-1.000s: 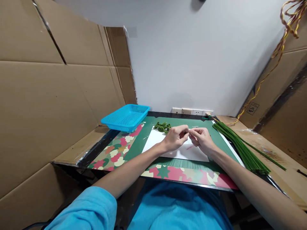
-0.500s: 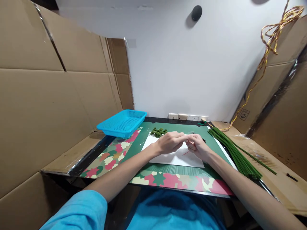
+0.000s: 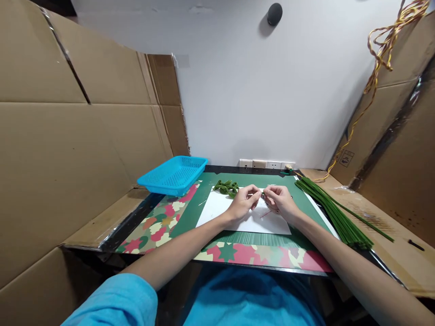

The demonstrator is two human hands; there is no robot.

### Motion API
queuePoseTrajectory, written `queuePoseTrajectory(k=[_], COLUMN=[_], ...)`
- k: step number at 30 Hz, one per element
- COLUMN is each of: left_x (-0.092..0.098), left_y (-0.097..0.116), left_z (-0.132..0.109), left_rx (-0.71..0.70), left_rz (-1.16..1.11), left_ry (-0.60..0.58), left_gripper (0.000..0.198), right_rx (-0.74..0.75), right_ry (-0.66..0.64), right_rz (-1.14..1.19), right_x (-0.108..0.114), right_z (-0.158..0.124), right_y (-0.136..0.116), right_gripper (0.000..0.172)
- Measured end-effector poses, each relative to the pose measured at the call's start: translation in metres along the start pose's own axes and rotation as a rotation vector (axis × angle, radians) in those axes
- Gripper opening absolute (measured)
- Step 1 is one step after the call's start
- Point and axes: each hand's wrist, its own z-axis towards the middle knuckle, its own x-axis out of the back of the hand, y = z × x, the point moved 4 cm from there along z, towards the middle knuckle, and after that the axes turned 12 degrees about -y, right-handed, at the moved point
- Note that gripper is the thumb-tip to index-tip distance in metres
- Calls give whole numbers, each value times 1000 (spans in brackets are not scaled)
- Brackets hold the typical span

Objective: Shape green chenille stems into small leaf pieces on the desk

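Note:
Over a white sheet of paper [image 3: 217,213], my left hand [image 3: 245,203] and my right hand [image 3: 278,201] meet with their fingertips almost touching. Both are closed in a pinch on a short bit of green pipe cleaner [image 3: 263,194], mostly hidden by the fingers. Just left of my left hand, several curled green pipe cleaner pieces [image 3: 224,186] lie at the paper's far edge. A thin red line or strip [image 3: 265,214] shows on the paper below my right hand. Some small dark item lies partly covered behind my right fingers.
To the right lies a bundle of straight green pipe cleaners [image 3: 335,215]. A blue perforated basket [image 3: 173,176] stands at the back left. Under the paper is a green mat [image 3: 185,217] on a patterned cover. Cardboard walls [image 3: 112,136] flank the table, and a yellow cord [image 3: 356,117] hangs at right.
My left hand has turned and its fingers have drawn back slightly from my right, so a gap shows between the fingertips. The view has shifted a little.

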Motion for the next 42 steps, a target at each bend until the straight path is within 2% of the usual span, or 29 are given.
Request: queuePoseTrajectory(k=[8, 17, 20, 24, 27, 34, 42], left_x=[4, 1, 2, 1, -1, -4, -4], left_y=[-7, -6, -10, -13, -12, -10, -13], left_z=[5, 5, 4, 3, 2, 1, 2], left_rx=[52, 103, 140, 177, 188, 196, 184], left_rz=[-136, -216, -261, -291, -292, -269, -293], left_ry=[64, 58, 76, 52, 19, -26, -57], left_gripper=[44, 46, 44, 44, 46, 44, 38], right_rx=[87, 135, 169, 199, 212, 223, 213], right_ry=[34, 8, 26, 45, 60, 23, -49], right_rz=[-278, -508, -641, -822, -908, -1022, -1035], right_x=[0, 2, 2, 3, 4, 5, 4], right_z=[-5, -8, -11, -13, -12, -12, -11], right_y=[-11, -13, -17, -18, -16, -16, -13], right_gripper=[40, 38, 30, 21, 21, 19, 22])
